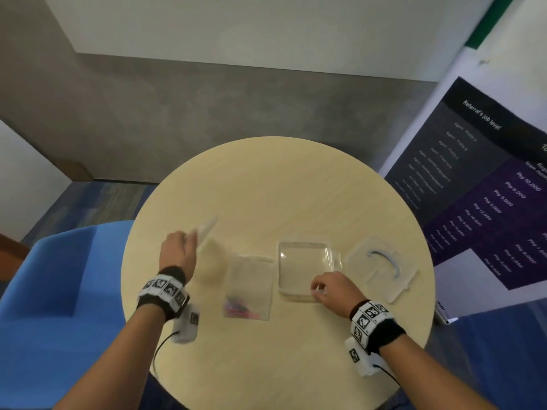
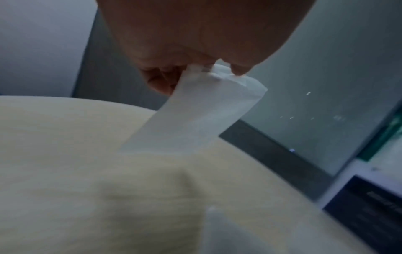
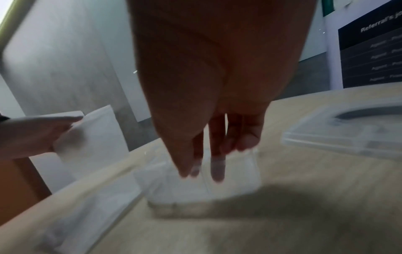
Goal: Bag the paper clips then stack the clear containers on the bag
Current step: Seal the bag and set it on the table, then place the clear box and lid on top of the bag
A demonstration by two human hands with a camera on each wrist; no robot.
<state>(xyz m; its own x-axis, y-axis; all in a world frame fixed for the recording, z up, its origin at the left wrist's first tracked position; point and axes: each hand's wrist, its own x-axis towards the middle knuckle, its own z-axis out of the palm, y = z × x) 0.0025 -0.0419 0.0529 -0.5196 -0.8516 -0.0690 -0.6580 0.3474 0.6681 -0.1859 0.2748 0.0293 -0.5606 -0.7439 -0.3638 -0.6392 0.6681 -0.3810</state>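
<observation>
your left hand (image 1: 177,252) pinches a clear container (image 1: 207,229) tilted above the round pale bench (image 1: 296,179). your right hand (image 1: 333,288) grips the square clear tray (image 1: 302,269). the flat bag (image 1: 250,287), clips (image 1: 239,310) at its near end, lies between.

Round pale wood table (image 1: 296,179) in front of me. Lying flat on it, left to right: clear bag (image 1: 251,284) with pink clips (image 1: 241,309), clear container (image 1: 307,269), clear lid (image 1: 381,269).
</observation>
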